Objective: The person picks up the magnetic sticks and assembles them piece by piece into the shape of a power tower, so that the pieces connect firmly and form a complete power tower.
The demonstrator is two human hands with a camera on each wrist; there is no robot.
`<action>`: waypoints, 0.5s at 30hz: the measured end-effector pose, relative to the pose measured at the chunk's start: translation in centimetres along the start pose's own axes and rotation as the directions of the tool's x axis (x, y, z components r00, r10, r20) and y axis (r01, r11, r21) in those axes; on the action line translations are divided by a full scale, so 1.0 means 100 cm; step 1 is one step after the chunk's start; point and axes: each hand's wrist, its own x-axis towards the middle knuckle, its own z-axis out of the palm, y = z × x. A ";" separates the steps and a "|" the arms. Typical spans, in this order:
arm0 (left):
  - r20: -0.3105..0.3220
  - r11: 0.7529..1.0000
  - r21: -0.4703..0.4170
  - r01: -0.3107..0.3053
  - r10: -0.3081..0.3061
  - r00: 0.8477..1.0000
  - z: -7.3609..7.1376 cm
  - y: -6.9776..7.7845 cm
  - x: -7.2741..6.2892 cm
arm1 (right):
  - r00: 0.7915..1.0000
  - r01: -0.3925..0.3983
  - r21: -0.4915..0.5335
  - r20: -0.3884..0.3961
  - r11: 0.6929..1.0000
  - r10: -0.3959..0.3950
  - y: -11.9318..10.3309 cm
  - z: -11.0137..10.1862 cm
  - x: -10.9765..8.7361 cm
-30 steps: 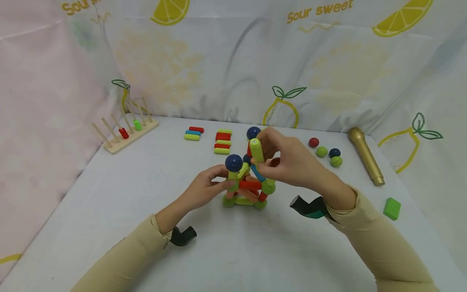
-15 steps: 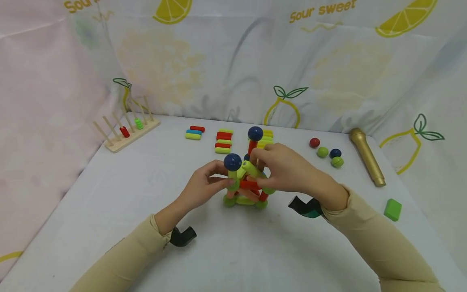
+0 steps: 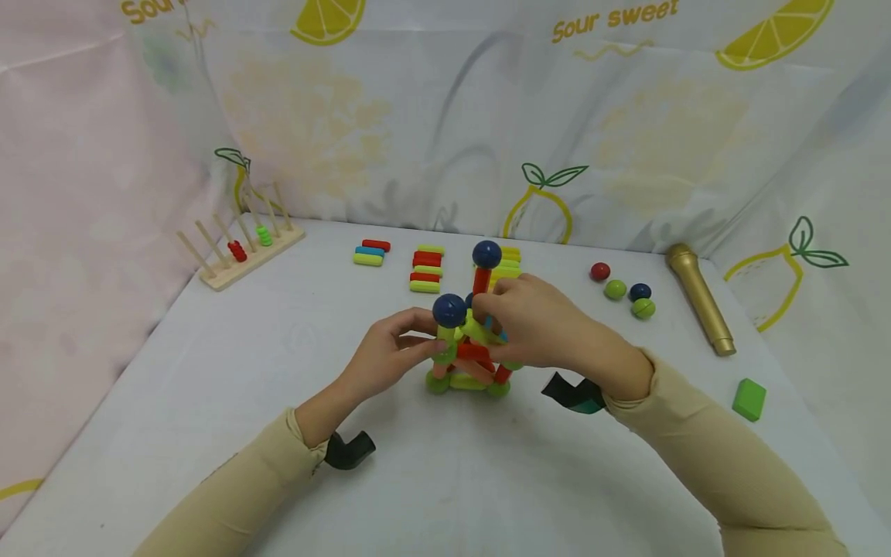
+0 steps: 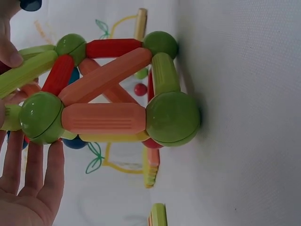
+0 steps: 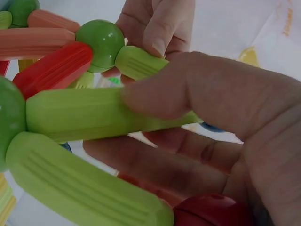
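A structure of magnetic sticks and balls (image 3: pixel 476 370) stands upright on the white table; a coral stick (image 4: pixel 103 117) and green corner balls show closely in the left wrist view. My left hand (image 3: pixel 390 352) grips its left corner, thumb near a green ball (image 5: pixel 101 44). Above that corner sits a blue ball (image 3: pixel 449 310). My right hand (image 5: pixel 221 103) pinches a light green magnetic stick (image 5: pixel 75 110) between thumb and fingers. One end of this stick meets a green ball; its other end is partly hidden by the hand. A second blue ball (image 3: pixel 486 254) tops a red stick (image 3: pixel 482 280).
Loose sticks (image 3: pixel 427 269) lie in rows behind the structure. Several loose balls (image 3: pixel 616 289) and a gold microphone (image 3: pixel 701 302) lie to the right, with a green block (image 3: pixel 749 399) nearer. A wooden peg rack (image 3: pixel 254 259) stands far left, before a hanging cloth.
My right hand has come down with the light green stick, which has gone from nearly upright to slanting against the structure. My left hand has stayed at the left corner.
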 end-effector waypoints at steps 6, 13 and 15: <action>0.015 1.000 0.010 -0.010 0.010 1.000 0.000 0.000 0.000 | 0.999 -0.039 0.014 0.036 0.999 0.039 -0.003 -0.002 0.001; 0.030 1.000 -0.001 0.004 -0.004 1.000 0.000 0.002 0.000 | 0.979 0.114 0.371 -0.199 0.922 -0.042 0.035 -0.008 -0.016; 0.032 1.000 0.004 0.011 -0.011 0.999 0.000 0.001 0.000 | 0.953 0.123 0.474 -0.301 0.872 0.028 0.060 -0.001 -0.018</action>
